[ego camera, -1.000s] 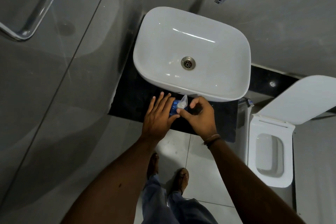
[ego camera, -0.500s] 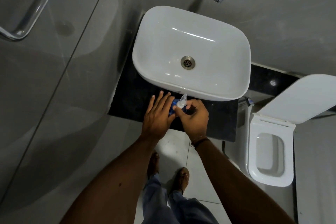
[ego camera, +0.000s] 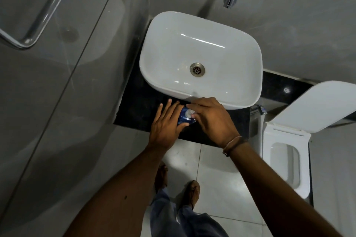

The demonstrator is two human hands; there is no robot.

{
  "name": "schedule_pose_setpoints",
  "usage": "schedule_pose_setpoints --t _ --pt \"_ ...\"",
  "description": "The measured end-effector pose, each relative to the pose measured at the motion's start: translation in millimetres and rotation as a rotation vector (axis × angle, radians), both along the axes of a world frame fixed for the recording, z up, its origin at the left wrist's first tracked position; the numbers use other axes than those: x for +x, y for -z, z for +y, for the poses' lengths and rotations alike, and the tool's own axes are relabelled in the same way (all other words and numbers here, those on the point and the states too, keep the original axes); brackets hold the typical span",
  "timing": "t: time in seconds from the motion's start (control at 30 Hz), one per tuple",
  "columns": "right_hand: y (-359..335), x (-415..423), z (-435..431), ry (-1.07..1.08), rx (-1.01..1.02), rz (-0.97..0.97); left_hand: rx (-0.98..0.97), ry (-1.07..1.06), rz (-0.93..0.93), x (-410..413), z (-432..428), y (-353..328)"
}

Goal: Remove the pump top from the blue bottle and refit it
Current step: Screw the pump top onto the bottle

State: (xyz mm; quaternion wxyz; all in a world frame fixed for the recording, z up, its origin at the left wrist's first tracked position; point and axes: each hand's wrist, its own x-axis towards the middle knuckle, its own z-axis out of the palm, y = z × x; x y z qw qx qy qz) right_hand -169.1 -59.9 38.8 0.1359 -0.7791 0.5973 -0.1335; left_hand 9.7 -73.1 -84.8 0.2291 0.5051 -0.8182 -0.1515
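The left hand point(ego camera: 165, 127) wraps the bottle point(ego camera: 184, 118) standing on the counter point(ego camera: 138, 102) before the basin point(ego camera: 200, 59), fingers slightly spread, while the right hand point(ego camera: 213, 121) fingertips point(ego camera: 194, 116) pinch the pump point(ego camera: 189, 113).

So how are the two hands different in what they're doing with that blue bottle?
The left hand wraps the side of the blue bottle, fingers stretched out; the right hand comes in from the other side, fingertips at the pale pump top. The right wrist wears a band; the left wrist is bare. Both touch the bottle on the dark counter.
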Motion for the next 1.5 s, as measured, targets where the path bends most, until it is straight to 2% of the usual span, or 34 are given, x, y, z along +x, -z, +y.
schedule_pose_setpoints --t 0.1,0.17,0.3,0.57,0.83,0.9,1.03,1.13,1.2,1.33,1.5 --pt "4.3 8.0 4.9 0.192 0.073 0.001 0.011 -0.002 0.006 0.5 0.3 -0.5" --pt "9.7 16.5 11.7 0.314 0.050 0.019 0.019 0.001 0.005 0.6 0.7 -1.0" --pt "17.0 33.2 17.1 0.442 -0.031 0.011 0.037 0.005 -0.005 0.4 0.9 -1.9" --pt "19.3 45.6 15.5 0.618 -0.020 -0.110 0.057 0.017 -0.002 0.8 0.6 -3.6" --pt "19.1 49.8 17.5 0.637 -0.005 -0.198 0.066 0.020 0.021 1.1 0.9 -1.3" --pt "19.6 47.8 21.4 0.690 0.035 -0.313 0.073 0.018 0.034 1.5 1.1 -2.5" --pt "34.5 27.3 41.6 0.737 0.024 -0.671 0.141 0.021 0.050 4.4 -1.1 -9.5" --pt "49.8 11.7 44.8 0.640 0.309 -0.660 0.218 0.012 0.086 4.1 1.1 -16.4" --pt "58.1 12.6 40.5 0.549 0.413 -0.644 0.289 -0.008 0.124 3.1 2.4 -21.1" --pt "70.1 21.8 31.6 0.547 0.372 -0.760 0.363 -0.015 0.214 2.9 2.7 -26.7" --pt "72.9 45.3 15.3 0.562 0.314 -0.781 0.379 -0.132 0.292 22.2 -1.9 -31.3"
